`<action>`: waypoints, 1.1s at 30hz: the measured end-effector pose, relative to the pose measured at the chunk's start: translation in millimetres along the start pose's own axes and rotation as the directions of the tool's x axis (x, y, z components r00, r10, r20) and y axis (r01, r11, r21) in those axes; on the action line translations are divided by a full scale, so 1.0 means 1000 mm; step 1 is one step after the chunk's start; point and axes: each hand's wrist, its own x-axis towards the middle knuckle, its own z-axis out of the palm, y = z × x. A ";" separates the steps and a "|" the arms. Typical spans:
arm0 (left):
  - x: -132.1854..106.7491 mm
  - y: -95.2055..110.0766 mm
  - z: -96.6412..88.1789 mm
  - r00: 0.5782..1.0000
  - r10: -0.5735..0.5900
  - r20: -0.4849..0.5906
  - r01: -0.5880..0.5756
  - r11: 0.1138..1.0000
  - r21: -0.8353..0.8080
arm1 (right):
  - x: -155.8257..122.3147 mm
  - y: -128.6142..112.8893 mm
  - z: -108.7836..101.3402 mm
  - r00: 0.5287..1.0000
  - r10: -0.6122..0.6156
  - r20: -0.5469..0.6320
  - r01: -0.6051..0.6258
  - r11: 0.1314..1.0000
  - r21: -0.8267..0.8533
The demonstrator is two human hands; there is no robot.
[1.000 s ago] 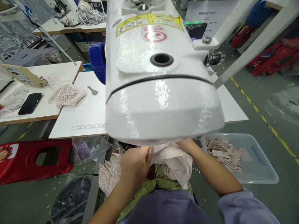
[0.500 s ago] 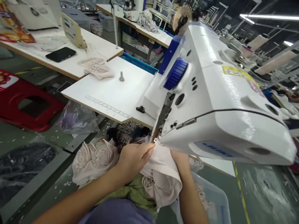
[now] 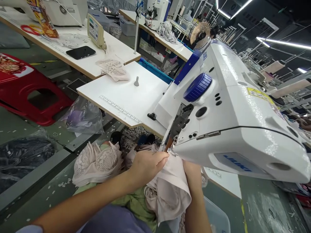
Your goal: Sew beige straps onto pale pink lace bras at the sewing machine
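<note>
A pale pink bra [image 3: 171, 189] hangs over my lap, its upper edge at the stitching end of a white JUKI sewing machine [image 3: 230, 142]. My left hand [image 3: 147, 165] pinches that edge between thumb and fingers, close beside the presser area. On the other side of the bra, my right hand [image 3: 192, 173] reaches up under the machine head, which hides its fingers. A small whitish piece, perhaps a hook tape, shows by my left fingertips. To the left, another lace bra [image 3: 98, 163] lies on green cloth [image 3: 136, 202] over my lap.
Left of the machine is a white worktable [image 3: 126, 94] with a printed ruler and a grey peg [image 3: 136, 81]. Farther back are a phone [image 3: 81, 52] and a control panel [image 3: 95, 32]. A red stool [image 3: 31, 94] stands left; a clear bin [image 3: 217, 215] sits lower right.
The view has shifted, so the machine and tables sit farther right in the picture. Both hands stay at the bra's edge by the machine, with little visible change in grip.
</note>
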 end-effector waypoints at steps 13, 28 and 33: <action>0.000 -0.001 0.002 1.000 -0.020 -0.013 0.020 0.999 -0.032 | 0.005 -0.027 -0.008 0.999 0.054 0.001 -0.054 0.993 0.107; -0.016 -0.021 -0.025 0.911 0.332 0.245 -0.300 0.940 -0.161 | -0.073 -0.098 0.021 0.763 0.620 0.181 -0.434 0.284 0.855; -0.027 -0.023 -0.047 0.890 0.367 0.269 -0.344 0.930 -0.133 | -0.102 -0.115 0.022 0.824 0.566 -0.025 -0.294 0.464 0.836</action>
